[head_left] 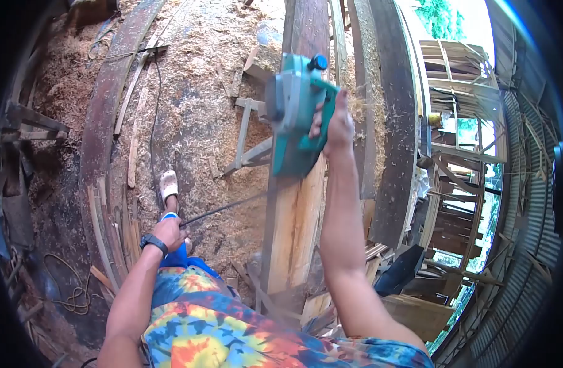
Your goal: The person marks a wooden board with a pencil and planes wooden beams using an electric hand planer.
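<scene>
One planer [293, 122] is in use, located on top of one beam [296, 227], ahead of the operator and slightly right of centre. The planer has a green and grey body, slightly blurred, with one black knob [319, 62] at its far end and one green handle on its right side.

Two hands are in view. Right hand [338, 126]: one, fingers wrapped around the handle, arm extended forward over the beam. Left hand [168, 232]: one, fingers curled around one black cord [226, 208], well apart from the planer. The cord runs from this hand up toward the near end of the planer; its exact point of entry is blurred. One dark watch [154, 243] is fitted at the left wrist.

The beam's near section shows pale, bare wood; its far section, beyond the planer, is dark. One wooden trestle [243, 135] stands at the beam's left side. To the right, at least two long boards lie roughly parallel to the beam, the widest being one dark board [397, 122]. To the left, one long dark plank [103, 122] lies along the floor, with several narrow strips near it.

Shavings [198, 98] cover much of the floor. One thin floor cable [155, 104] crosses them. One light shoe [168, 185] is visible, just beyond the left hand.
</scene>
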Demonstrator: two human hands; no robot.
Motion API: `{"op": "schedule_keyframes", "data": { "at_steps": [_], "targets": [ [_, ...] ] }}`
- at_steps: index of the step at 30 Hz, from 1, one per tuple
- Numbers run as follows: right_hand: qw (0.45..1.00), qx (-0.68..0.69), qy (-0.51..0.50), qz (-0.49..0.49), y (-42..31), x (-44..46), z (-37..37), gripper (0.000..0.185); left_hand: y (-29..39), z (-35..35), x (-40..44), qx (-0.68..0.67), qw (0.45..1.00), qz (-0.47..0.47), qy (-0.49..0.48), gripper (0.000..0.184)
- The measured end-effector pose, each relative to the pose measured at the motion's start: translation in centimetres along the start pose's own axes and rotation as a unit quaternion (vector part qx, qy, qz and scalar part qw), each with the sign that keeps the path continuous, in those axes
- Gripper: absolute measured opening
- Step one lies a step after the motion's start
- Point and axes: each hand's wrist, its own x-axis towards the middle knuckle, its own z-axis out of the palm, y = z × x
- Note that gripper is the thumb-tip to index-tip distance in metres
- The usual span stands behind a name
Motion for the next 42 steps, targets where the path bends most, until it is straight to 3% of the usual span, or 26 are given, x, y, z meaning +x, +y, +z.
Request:
{"op": "schedule_keyframes", "data": {
  "at_steps": [6,11,15,18,21,25,29,37,42],
  "targets": [
    [0.995,0.060,-0.073,-0.002,-6.9,17.1,3.0,0.065,2.3,-1.8,2.3,-0.183,0.979,0.050,0.079,0.032],
    [0.994,0.061,-0.085,0.017,-7.6,17.6,2.8,0.066,-0.1,-4.8,2.8,-0.185,0.977,0.038,0.101,0.027],
    [0.996,0.076,-0.053,-0.011,-3.0,9.1,1.1,0.062,-4.8,-6.8,2.3,-0.094,0.991,-0.064,0.073,0.030],
    [0.998,0.054,-0.036,0.008,1.2,-1.1,-0.7,0.059,-11.4,-4.5,2.7,-0.040,0.992,-0.049,0.105,0.032],
    [0.999,0.046,0.010,0.019,5.9,-12.2,-2.3,0.059,-11.8,-4.5,1.4,0.038,0.994,-0.091,0.048,0.036],
    [0.998,0.033,0.024,0.047,11.0,-24.2,-4.8,0.074,-8.7,-4.7,0.0,0.064,0.991,-0.114,-0.023,0.035],
    [0.996,0.011,0.047,0.072,12.3,-28.9,-5.4,0.084,-6.2,-4.3,0.3,0.064,0.995,-0.072,-0.015,0.028],
    [0.996,0.005,0.050,0.068,7.5,-19.2,-3.3,0.085,-3.5,-11.1,6.3,0.072,0.992,-0.085,-0.062,0.027],
    [0.998,0.010,0.032,0.052,3.6,-8.0,-2.3,0.083,-2.1,-17.2,12.5,0.033,0.994,-0.104,-0.025,0.027]
  ]
}}
